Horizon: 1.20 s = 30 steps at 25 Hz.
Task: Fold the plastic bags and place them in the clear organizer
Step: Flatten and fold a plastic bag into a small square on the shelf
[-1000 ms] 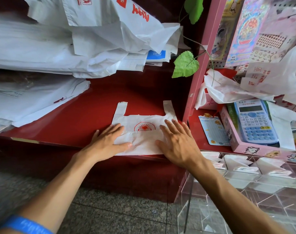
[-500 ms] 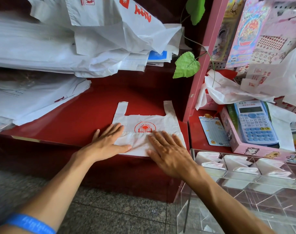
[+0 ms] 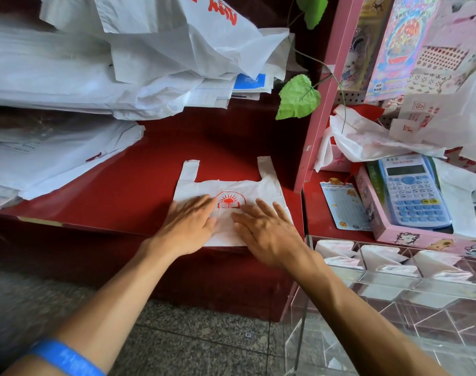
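A small white plastic bag [image 3: 226, 188] with a red sun-and-book logo lies flat on the red shelf [image 3: 117, 191], its two handles pointing away from me. My left hand [image 3: 189, 226] presses flat on the bag's lower left part with straight fingers. My right hand [image 3: 266, 232] lies flat on its lower right part, fingers spread. The two hands nearly touch at the bag's middle. The clear organizer [image 3: 394, 297] stands at the lower right, with several folded white bags [image 3: 380, 259] in its back compartments.
Heaps of large white bags [image 3: 101, 77] fill the shelf's back and left. A pink upright [image 3: 321, 104] borders the shelf on the right, with a green leaf [image 3: 298, 97] hanging before it. Beyond it lie crumpled bags [image 3: 367, 139], a calculator [image 3: 413, 191] in a pink box, and a card [image 3: 345, 204].
Both hands slid inward across the bag toward its middle. My right hand moved left from the bag's right edge; my left hand moved right and slightly up toward the logo.
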Each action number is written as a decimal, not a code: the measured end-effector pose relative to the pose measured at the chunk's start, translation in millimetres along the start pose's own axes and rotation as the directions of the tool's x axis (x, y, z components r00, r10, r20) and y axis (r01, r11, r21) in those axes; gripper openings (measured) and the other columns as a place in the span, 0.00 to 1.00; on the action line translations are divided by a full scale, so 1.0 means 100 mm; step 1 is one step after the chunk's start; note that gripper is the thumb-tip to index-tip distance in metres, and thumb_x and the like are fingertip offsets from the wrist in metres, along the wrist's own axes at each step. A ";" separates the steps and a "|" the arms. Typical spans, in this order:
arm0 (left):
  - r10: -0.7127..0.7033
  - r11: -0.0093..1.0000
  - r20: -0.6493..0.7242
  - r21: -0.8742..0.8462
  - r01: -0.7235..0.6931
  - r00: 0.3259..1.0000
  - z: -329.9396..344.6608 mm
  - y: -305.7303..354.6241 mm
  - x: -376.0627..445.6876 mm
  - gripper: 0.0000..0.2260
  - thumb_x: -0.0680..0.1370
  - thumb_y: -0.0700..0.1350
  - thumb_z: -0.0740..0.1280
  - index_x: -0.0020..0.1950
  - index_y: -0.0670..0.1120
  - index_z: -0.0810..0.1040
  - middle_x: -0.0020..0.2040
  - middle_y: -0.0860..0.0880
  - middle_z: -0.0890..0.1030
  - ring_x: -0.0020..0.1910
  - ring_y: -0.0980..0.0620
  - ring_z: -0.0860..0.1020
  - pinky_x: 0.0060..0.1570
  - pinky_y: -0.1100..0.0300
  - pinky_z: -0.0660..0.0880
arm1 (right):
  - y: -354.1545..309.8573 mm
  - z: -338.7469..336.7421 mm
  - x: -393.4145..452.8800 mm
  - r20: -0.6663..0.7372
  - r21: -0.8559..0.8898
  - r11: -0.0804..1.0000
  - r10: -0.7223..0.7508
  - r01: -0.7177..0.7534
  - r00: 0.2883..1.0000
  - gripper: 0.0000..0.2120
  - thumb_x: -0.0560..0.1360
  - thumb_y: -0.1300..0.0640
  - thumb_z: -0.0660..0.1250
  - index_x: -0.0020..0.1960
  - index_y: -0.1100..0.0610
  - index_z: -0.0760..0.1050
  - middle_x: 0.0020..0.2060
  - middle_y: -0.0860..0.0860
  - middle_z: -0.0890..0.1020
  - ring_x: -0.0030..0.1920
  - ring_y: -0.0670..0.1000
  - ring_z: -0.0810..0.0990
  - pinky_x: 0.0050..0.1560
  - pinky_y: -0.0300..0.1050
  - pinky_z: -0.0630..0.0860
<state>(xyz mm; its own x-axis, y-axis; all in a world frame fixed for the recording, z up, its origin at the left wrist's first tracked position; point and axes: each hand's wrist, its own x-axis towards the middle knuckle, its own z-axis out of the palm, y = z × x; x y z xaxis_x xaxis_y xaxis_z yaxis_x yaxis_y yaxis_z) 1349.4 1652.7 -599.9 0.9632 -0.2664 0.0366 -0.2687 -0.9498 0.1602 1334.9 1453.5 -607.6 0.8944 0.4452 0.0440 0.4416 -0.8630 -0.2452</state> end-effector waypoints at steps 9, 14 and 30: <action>-0.026 0.998 0.290 -0.041 0.040 0.957 -0.05 -0.17 -0.02 0.32 0.78 0.59 0.44 0.81 0.52 0.39 0.79 0.58 0.36 0.71 0.66 0.33 0.74 0.52 0.35 | 0.11 -0.02 0.05 0.034 -0.005 0.999 0.045 -0.045 0.998 0.27 0.83 0.46 0.51 0.80 0.51 0.54 0.79 0.45 0.56 0.78 0.50 0.53 0.78 0.56 0.43; -0.041 0.995 0.303 -0.075 0.067 0.952 -0.03 -0.23 -0.03 0.30 0.82 0.57 0.49 0.80 0.53 0.39 0.79 0.59 0.36 0.74 0.64 0.33 0.76 0.48 0.33 | 0.10 -0.03 0.02 0.038 -0.025 0.998 0.052 -0.051 0.998 0.28 0.83 0.43 0.51 0.80 0.50 0.52 0.79 0.43 0.55 0.78 0.49 0.51 0.77 0.60 0.41; 0.082 0.990 -0.044 0.119 -0.076 0.996 0.15 0.38 -0.12 0.38 0.73 0.58 0.30 0.81 0.44 0.43 0.81 0.49 0.41 0.78 0.55 0.38 0.72 0.59 0.31 | 0.06 0.09 0.00 0.070 -0.127 0.977 0.179 -0.169 0.981 0.34 0.77 0.38 0.34 0.81 0.51 0.39 0.80 0.46 0.42 0.80 0.53 0.40 0.76 0.60 0.35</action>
<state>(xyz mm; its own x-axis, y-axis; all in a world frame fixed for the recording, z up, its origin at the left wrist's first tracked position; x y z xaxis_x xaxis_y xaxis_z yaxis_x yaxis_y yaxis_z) 1327.8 1616.8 -608.9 0.9375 -0.3354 0.0932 -0.3400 -0.9397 0.0383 1337.2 1450.4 -617.5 0.9517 0.2992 -0.0685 0.2895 -0.9492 -0.1238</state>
